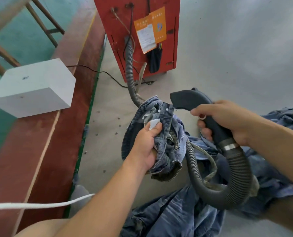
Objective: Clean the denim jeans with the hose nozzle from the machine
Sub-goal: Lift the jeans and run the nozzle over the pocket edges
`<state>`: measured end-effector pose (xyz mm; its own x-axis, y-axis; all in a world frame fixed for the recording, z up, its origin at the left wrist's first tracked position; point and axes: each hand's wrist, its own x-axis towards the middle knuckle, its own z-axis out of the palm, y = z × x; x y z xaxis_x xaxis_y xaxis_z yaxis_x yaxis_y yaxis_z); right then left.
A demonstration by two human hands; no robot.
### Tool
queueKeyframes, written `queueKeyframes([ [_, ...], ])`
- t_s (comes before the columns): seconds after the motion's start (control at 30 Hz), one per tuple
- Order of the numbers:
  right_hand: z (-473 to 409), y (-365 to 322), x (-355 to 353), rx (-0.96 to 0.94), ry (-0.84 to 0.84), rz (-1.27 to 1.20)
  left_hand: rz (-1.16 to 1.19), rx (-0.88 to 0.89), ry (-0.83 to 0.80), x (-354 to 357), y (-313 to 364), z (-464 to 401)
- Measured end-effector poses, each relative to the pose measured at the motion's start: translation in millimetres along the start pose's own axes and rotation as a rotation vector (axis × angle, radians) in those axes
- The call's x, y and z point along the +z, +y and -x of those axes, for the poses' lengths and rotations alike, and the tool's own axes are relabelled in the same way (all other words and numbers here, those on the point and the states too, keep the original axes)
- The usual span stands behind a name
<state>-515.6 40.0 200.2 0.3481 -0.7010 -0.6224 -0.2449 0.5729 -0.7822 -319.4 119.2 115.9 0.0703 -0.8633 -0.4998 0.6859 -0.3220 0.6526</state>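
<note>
My left hand (146, 144) grips a bunched pair of denim jeans (168, 120) at the waistband, held up above the floor with a white inner label showing by my thumb. My right hand (226, 120) holds the black hose nozzle (188, 100) by its handle. The nozzle's mouth points left and sits just beside the waistband's top edge. A grey ribbed hose (236, 178) loops down from the nozzle and runs back to the red machine (142, 36).
More jeans (185, 212) lie heaped on the grey floor below and to the right. A white block (33, 88) rests on a red-brown ledge (57, 134) at left. A white cord (39, 205) crosses the lower left. A black cable trails from the machine.
</note>
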Motion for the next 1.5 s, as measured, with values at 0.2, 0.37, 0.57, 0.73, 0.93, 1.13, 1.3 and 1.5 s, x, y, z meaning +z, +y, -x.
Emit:
queueKeyframes([
  [0.2, -2.0, 6.6, 7.7, 0.069, -0.139, -0.062, -0.004, -0.040, -0.034, -3.8, -1.5, 0.0],
  [0.37, 2.8, -10.1, -0.9, -0.020, 0.024, 0.010, -0.190, 0.097, 0.051, 1.3, -3.0, -2.8],
  [0.57, 22.3, -4.2, 16.0, -0.078, 0.033, 0.538, -0.520, 0.319, 0.153, 7.9, -19.1, -6.1],
  [0.73, 2.1, -16.1, 19.4, -0.067, 0.128, 0.262, -0.702, 0.330, 0.173, 5.9, -29.9, -5.9],
  [0.93, 13.8, -11.8, 2.8, -0.028, 0.016, 0.410, -0.694, 0.343, 0.197, 4.4, -26.2, -8.2],
  [1.13, -4.8, -12.7, 11.4, -0.025, 0.096, 0.167, -0.649, 0.281, 0.139, -1.3, -25.3, -4.5],
  [1.3, -6.0, -10.9, -12.1, 0.031, 0.049, 0.072, -0.169, 0.033, 0.057, -8.3, 4.2, -3.9],
  [1.5, -8.2, -1.8, 6.2, 0.085, -0.204, 0.114, -0.024, -0.226, -0.167, -21.3, 15.4, -0.2],
])
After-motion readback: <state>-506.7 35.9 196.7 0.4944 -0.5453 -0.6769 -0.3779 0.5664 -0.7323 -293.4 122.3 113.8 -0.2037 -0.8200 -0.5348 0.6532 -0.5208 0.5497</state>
